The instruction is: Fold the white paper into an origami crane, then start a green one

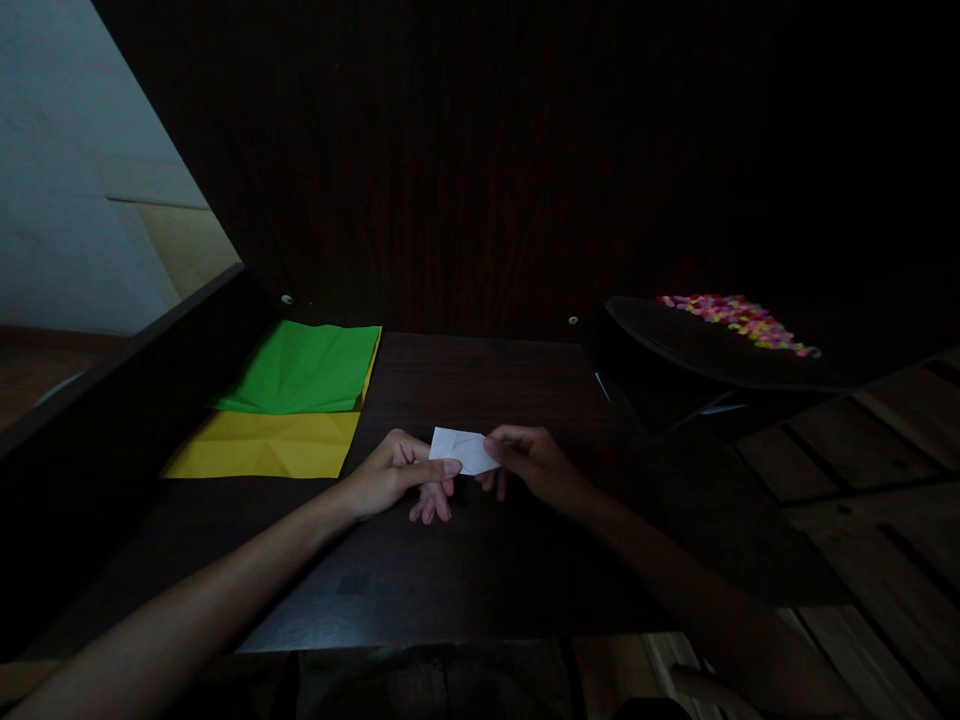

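Note:
A small folded piece of white paper (463, 447) is held just above the dark wooden table (465, 570), near its middle. My left hand (394, 477) pinches the paper's left end with thumb on top and fingers underneath. My right hand (532, 463) pinches its right end the same way. Both forearms reach in from the bottom of the view. The scene is dim.
A green paper sheet (307, 367) lies on a yellow sheet (262, 445) at the table's left. A dark tray (712, 350) holding several small colourful pieces (739, 318) sits at the right. A dark wooden panel (487, 180) rises behind the table. Wooden floorboards (862, 480) show at the right.

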{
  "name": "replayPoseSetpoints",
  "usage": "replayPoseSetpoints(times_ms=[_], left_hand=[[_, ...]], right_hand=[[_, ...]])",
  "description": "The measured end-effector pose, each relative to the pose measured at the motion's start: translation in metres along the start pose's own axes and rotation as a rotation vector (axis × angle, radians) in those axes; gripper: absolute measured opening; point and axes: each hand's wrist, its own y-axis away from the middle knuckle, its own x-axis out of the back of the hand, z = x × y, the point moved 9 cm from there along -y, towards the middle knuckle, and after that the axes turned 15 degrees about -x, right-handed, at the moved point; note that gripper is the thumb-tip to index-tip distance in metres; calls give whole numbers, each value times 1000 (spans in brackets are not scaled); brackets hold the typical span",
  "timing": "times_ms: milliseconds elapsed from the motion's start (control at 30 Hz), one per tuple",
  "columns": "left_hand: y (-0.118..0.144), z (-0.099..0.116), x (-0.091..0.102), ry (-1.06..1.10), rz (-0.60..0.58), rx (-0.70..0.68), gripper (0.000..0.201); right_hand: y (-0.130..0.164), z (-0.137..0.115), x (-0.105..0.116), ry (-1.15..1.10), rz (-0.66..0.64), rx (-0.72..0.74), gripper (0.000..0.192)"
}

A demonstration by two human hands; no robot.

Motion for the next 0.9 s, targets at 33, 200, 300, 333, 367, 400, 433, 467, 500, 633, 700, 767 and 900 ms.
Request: replayPoseSetpoints(times_ms=[33,200,300,333,367,400,433,467,500,633,700,767,900], left_hand=[[0,0,1,1,6,-4,31],[0,-3,3,11,30,-8,32],[0,-5,3,25,37,11,32],[0,-6,2,32,35,16,32],[0,-6,1,39,33,19,32],[0,-6,0,45,29,20,32],[0,-6,0,50,27,21,33],[0,-6,-1,52,25,22,33],[0,-5,-1,52,27,23,33],[0,-6,0,44,33,36,33],[0,-8,1,32,27,46,34],[-1,-7,2,4,29,39,34],[-5,0,4,-125,75,-67,31]], right_hand=[[-1,1,-2,-17,-23,-7,37],[-1,7,-5,-130,-77,-68,32],[-1,10,-3,-166,-70,-82,30],[-1,11,-2,-172,-64,-84,30],[-1,12,-2,-177,-58,-88,30],[-2,13,-1,-182,-56,-93,30],[-3,14,-1,-187,-55,-97,31],[-3,15,-1,-192,-58,-100,32],[-4,16,-1,-196,-64,-100,32],[-4,16,-1,-177,-90,-82,37],[-4,14,-1,-149,-81,-67,40],[-2,9,0,-107,-58,-40,43],[2,2,3,-23,34,22,51]])
